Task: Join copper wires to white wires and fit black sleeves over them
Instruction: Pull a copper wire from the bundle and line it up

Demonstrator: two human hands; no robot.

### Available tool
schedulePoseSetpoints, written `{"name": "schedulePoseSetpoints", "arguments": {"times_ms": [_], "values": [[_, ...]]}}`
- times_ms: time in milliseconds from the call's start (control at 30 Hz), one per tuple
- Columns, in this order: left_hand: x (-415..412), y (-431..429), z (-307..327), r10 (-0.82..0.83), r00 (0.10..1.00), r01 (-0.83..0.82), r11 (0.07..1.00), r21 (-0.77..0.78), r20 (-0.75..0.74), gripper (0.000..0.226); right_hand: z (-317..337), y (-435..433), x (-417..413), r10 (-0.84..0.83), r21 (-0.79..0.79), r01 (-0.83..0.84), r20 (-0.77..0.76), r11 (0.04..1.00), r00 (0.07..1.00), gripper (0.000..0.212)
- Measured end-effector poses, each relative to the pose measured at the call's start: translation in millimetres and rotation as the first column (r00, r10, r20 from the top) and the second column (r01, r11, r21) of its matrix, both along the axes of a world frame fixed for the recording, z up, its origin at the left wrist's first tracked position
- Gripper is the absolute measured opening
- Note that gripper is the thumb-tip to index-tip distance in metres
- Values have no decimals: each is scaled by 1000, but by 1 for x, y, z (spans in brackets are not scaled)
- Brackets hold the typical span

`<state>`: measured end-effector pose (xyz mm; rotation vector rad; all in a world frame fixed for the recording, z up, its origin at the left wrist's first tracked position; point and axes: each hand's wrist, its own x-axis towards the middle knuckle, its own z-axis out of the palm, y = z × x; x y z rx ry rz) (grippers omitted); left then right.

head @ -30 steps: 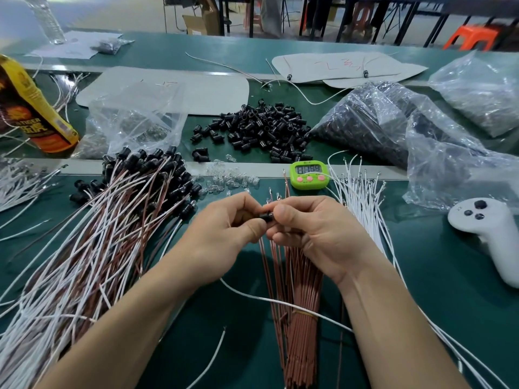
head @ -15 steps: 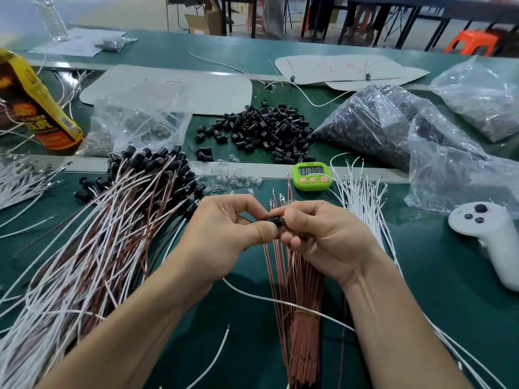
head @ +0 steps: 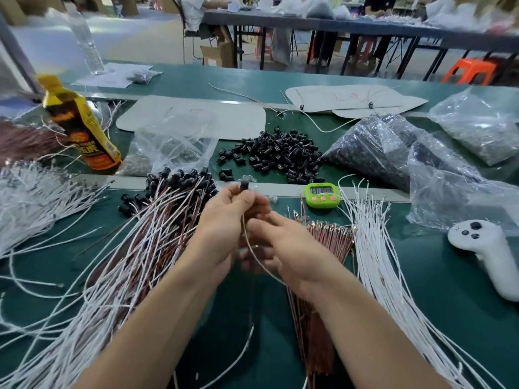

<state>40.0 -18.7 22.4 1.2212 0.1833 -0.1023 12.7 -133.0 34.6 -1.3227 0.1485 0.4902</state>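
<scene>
Left hand (head: 224, 223) raised black sleeve (head: 244, 185); clear bag (head: 441, 178) seemingly holds sleeves (head: 365, 153).

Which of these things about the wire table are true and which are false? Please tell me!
1. The left hand pinches a black sleeve. True.
2. The timer is red. False: it is green.
3. The white controller lies to the right of both hands. True.
4. The yellow bottle stands at the right edge. False: it stands at the left.
5. The right hand is flat and empty. False: its fingers curl round a wire.
</scene>
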Motion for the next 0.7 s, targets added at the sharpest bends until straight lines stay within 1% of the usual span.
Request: {"name": "schedulePoseSetpoints", "arguments": {"times_ms": [67,167,267,367,433,500,567,633,667,700], "values": [[4,11,11,35,998,-35,999,-7,54,14,7,3,-8,51,-82,-48,31,995,998,28],[10,33,32,93,993,-91,996,-24,78,11,22,4,-18,109,-230,-72,152,970,982,11],[19,59,56,190,980,-184,978,-96,56,12,46,5,-24,235,-366,-134,245,921,941,26],[28,84,78,312,950,-309,941,-138,0,18,68,17,-34,412,-514,-212,314,831,856,31],[31,100,88,347,938,-347,931,-116,-23,18,77,34,-39,483,-570,-232,338,788,808,34],[36,113,93,369,929,-369,929,0,-17,17,80,51,-42,503,-562,-247,360,789,786,33],[41,122,93,377,925,-380,908,178,50,20,77,71,-43,466,-472,-278,348,837,813,34],[48,129,86,359,925,-380,849,367,128,23,67,94,-44,434,-346,-332,277,877,857,33],[52,133,80,334,929,-369,803,468,159,25,59,104,-45,424,-298,-349,240,889,873,32],[55,136,73,295,936,-349,733,584,191,25,49,114,-44,406,-260,-351,205,900,890,30]]}}
